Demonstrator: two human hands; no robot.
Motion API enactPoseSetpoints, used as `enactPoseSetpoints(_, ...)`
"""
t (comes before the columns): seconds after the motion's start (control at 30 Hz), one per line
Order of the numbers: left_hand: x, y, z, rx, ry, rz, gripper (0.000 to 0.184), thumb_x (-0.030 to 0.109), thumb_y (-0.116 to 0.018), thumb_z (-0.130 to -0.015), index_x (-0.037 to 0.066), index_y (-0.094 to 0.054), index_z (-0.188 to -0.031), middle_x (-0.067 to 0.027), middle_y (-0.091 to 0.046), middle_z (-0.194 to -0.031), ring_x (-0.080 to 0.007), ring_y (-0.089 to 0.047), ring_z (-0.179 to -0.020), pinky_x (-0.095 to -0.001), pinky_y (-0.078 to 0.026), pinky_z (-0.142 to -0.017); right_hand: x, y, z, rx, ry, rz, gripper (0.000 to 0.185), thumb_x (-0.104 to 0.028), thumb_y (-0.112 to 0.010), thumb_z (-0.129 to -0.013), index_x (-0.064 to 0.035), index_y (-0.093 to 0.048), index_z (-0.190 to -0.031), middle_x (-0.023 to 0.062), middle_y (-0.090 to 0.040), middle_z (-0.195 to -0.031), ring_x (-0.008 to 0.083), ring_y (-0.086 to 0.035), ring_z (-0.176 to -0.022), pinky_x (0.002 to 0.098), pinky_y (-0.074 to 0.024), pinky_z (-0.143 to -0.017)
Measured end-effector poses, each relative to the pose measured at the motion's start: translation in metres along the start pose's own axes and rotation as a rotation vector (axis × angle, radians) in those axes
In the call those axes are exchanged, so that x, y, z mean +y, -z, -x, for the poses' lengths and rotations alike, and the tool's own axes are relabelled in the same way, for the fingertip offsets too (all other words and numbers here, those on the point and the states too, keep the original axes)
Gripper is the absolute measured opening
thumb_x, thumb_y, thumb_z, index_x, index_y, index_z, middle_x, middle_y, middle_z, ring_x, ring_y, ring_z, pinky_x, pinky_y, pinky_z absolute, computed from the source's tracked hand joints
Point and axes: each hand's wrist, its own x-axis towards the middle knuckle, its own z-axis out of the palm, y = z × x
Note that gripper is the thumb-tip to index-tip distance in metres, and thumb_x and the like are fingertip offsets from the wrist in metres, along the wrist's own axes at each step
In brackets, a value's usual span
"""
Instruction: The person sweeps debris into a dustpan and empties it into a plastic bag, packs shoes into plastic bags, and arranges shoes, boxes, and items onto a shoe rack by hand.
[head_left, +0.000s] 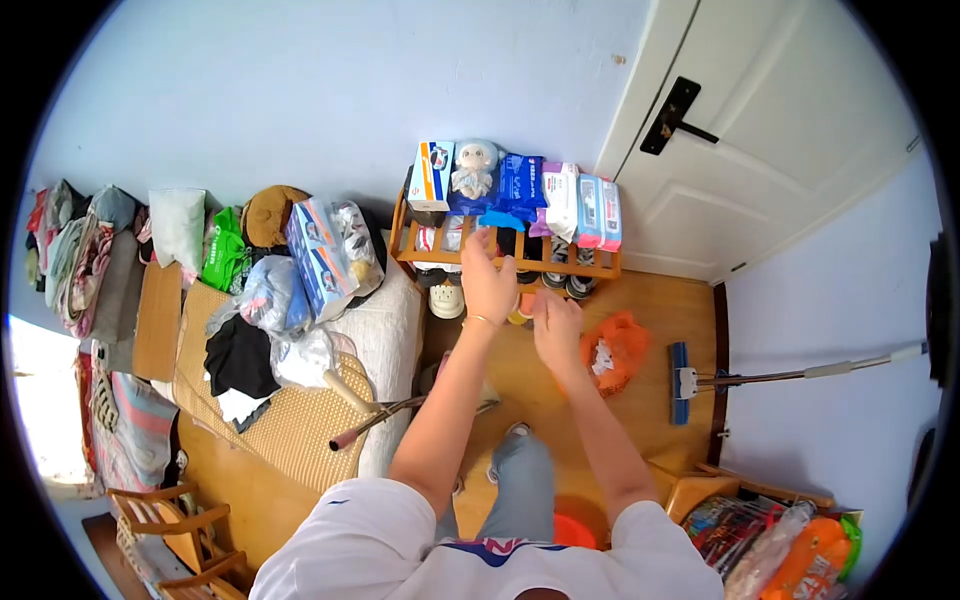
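Observation:
My left hand (490, 285), with a bracelet at the wrist, reaches to the front of the wooden shoe rack (600, 268); its thumb and fingers are apart. Just beyond its fingertips lies a bright blue piece (503, 220); I cannot tell whether they touch. Lower and to the right, my right hand (557, 325) is closed with curled fingers. A small pinkish-orange thing (527, 304) shows beside its fingertips, too small to name. On the rack's top stand a box (432, 175), a plush doll (474, 170), a dark blue pack (521, 185) and wipes packs (598, 212).
Shoes, including a white clog (446, 301), sit under the rack. An orange plastic bag (617, 350) lies on the floor, near a mop (683, 382). Left is a bed (395, 335) piled with bags and clothes, with a crutch-like pole (375, 420). A door (790, 150) stands right.

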Motion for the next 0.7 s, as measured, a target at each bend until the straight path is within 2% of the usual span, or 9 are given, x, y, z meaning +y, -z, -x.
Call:
enactPoseSetpoints(0.2,0.019,0.038,-0.045,0.01,0.1,-0.11,0.039,0.013,-0.063,-0.08,-0.002,-0.051,-0.114,-0.0227,-0.058,-0.11,-0.037,-0.057,-0.1,-0.0416,-0.046,-0.087,-0.038,0.001,-0.007,-0.039,0.149,0.046,0.025,-0.018,-0.045,-0.094,-0.0045,-0.063,-0.085,0.0113,-0.065,-0.087,0.0314,-0.059,-0.088,0.0465,-0.0365,-0.083)
enactPoseSetpoints(0.27,0.011,0.059,-0.056,-0.021,0.017,-0.282,0.046,0.013,-0.066,-0.078,-0.003,-0.049,-0.118,-0.018,-0.057,-0.11,-0.0233,-0.06,-0.089,-0.0339,-0.05,-0.079,-0.044,-0.008,-0.009,-0.036,0.162,0.001,0.023,-0.018,-0.046,-0.094,-0.0048,-0.063,-0.085,0.012,-0.064,-0.085,0.0321,-0.059,-0.085,0.0463,-0.0368,-0.08)
enactPoseSetpoints(0.3,0.009,0.068,-0.061,-0.033,0.04,-0.271,0.046,0.014,-0.067,-0.078,-0.003,-0.049,-0.118,-0.0179,-0.058,-0.108,-0.0233,-0.061,-0.087,-0.0344,-0.05,-0.079,-0.048,-0.012,-0.013,-0.025,0.165,0.033,0.024,-0.019,-0.047,-0.093,-0.0034,-0.062,-0.081,0.0128,-0.063,-0.081,0.0333,-0.059,-0.08,0.0456,-0.0395,-0.075)
enactPoseSetpoints(0.33,-0.002,0.078,-0.069,-0.072,0.046,-0.307,0.046,0.014,-0.067,-0.078,-0.003,-0.05,-0.117,-0.0191,-0.059,-0.108,-0.0258,-0.062,-0.092,-0.0347,-0.05,-0.08,-0.05,-0.016,-0.015,-0.018,0.166,0.065,0.026,-0.019,-0.048,-0.091,-0.002,-0.061,-0.077,0.0136,-0.062,-0.077,0.0345,-0.059,-0.076,0.0449,-0.0421,-0.069)
enactPoseSetpoints(0.43,-0.037,0.109,-0.095,-0.123,0.072,-0.255,0.046,0.015,-0.067,-0.078,-0.003,-0.05,-0.117,-0.0198,-0.061,-0.107,-0.0274,-0.062,-0.094,-0.0346,-0.05,-0.081,-0.046,-0.027,-0.036,0.016,0.203,0.061,0.026,-0.02,-0.049,-0.091,-0.0022,-0.061,-0.077,0.0136,-0.063,-0.078,0.0358,-0.059,-0.077,0.0464,-0.0424,-0.068)
enactPoseSetpoints(0.5,-0.048,0.133,-0.111,-0.206,0.18,-0.304,0.042,0.019,-0.063,-0.079,0.0,-0.051,-0.114,-0.0225,-0.061,-0.106,-0.0356,-0.06,-0.099,-0.0418,-0.047,-0.087,-0.046,-0.023,-0.053,-0.002,0.144,0.025,0.026,-0.019,-0.051,-0.09,-0.0022,-0.06,-0.073,0.0138,-0.063,-0.075,0.0365,-0.058,-0.075,0.0469,-0.0421,-0.068)
enactPoseSetpoints(0.53,-0.054,0.142,-0.118,-0.207,0.182,-0.304,0.042,0.019,-0.063,-0.079,0.0,-0.051,-0.114,-0.0225,-0.061,-0.106,-0.0356,-0.06,-0.099,-0.0418,-0.047,-0.087,-0.042,-0.021,-0.063,-0.01,0.089,-0.013,0.026,-0.018,-0.052,-0.089,-0.0021,-0.058,-0.07,0.0139,-0.062,-0.072,0.0373,-0.058,-0.073,0.0473,-0.0418,-0.068)
enactPoseSetpoints(0.6,-0.07,0.154,-0.133,-0.233,0.206,-0.408,0.044,0.017,-0.064,-0.078,-0.001,-0.051,-0.116,-0.0206,-0.063,-0.105,-0.0313,-0.063,-0.096,-0.0383,-0.049,-0.084,-0.021,-0.017,-0.082,0.014,-0.055,-0.026,0.022,-0.018,-0.052,-0.089,-0.0005,-0.063,-0.081,0.0158,-0.064,-0.076,0.0379,-0.06,-0.074,0.0457,-0.0451,-0.069)
enactPoseSetpoints(0.7,-0.124,0.16,-0.141,-0.241,0.174,-0.52,0.042,0.018,-0.063,-0.079,0.001,-0.052,-0.115,-0.0212,-0.062,-0.106,-0.0347,-0.061,-0.099,-0.0406,-0.048,-0.086,0.042,-0.004,-0.109,0.17,-0.195,-0.06,0.025,-0.021,-0.051,-0.091,-0.0008,-0.064,-0.099,0.0193,-0.066,-0.093,0.0349,-0.063,-0.088,0.0417,-0.0468,-0.08)
